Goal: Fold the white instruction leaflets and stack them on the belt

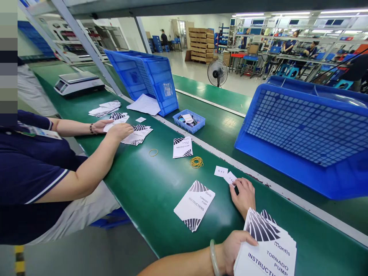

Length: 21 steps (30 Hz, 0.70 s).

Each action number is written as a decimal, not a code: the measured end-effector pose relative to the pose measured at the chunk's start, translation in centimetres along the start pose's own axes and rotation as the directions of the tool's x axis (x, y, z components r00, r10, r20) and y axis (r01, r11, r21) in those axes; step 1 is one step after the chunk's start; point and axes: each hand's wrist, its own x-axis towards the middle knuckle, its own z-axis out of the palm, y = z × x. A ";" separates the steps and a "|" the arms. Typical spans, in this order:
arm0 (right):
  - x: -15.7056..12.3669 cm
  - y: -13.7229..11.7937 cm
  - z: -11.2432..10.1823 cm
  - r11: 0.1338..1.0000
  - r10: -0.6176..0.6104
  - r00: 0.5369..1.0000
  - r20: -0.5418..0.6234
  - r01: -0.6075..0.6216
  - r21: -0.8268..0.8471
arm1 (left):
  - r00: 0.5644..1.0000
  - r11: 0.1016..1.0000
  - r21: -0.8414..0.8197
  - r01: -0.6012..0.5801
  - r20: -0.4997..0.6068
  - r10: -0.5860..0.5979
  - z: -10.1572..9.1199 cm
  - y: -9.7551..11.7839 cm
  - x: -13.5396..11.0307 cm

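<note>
Green belt point(149, 191), white striped instruction leaflets point(266, 249)

Green counter point(149, 191) carries a leaflet point(194, 205) and two paper slips point(225, 174). Rubber bands point(196, 162) lie beyond, near a small blue tray point(189, 121).

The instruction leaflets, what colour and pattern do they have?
White, with black print and black-and-white striped fan shapes at the corners, seen clearest in the head view on the single leaflet lying on the green belt.
</note>
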 end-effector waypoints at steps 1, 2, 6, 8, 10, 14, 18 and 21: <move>0.0 0.0 -0.1 1.000 0.000 1.000 -0.005 0.000 0.000 | 1.000 1.000 0.006 0.007 -0.009 -0.007 0.1 0.0 0.0; 0.0 -0.1 -0.1 1.000 0.000 1.000 -0.011 0.000 0.000 | 1.000 1.000 0.009 0.013 -0.019 -0.012 0.1 0.1 0.0; 0.0 -0.4 -0.5 1.000 0.014 0.998 -0.060 -0.014 0.005 | 1.000 1.000 0.019 0.016 -0.020 -0.016 0.3 0.0 0.1; 0.0 -0.5 -0.6 1.000 0.009 0.997 -0.074 -0.009 0.006 | 1.000 1.000 0.029 0.005 0.000 -0.005 0.0 -0.1 0.2; 0.0 -0.4 -0.5 1.000 -0.012 0.998 -0.061 0.012 0.005 | 1.000 0.999 0.046 -0.006 0.006 0.005 -0.4 -0.4 0.5; -0.1 -0.3 -0.3 1.000 -0.024 0.998 -0.055 0.024 0.000 | 1.000 0.998 0.064 -0.012 0.028 0.010 -1.1 -0.7 0.9; 0.2 -0.9 -0.4 0.999 -0.047 0.998 -0.038 0.046 -0.020 | 0.998 0.998 0.058 0.038 -0.046 -0.035 -0.5 -0.3 0.8; 1.1 -1.9 -0.4 0.990 -0.118 0.993 0.028 0.120 -0.080 | 0.979 0.994 0.033 0.103 -0.181 -0.096 0.0 0.0 0.6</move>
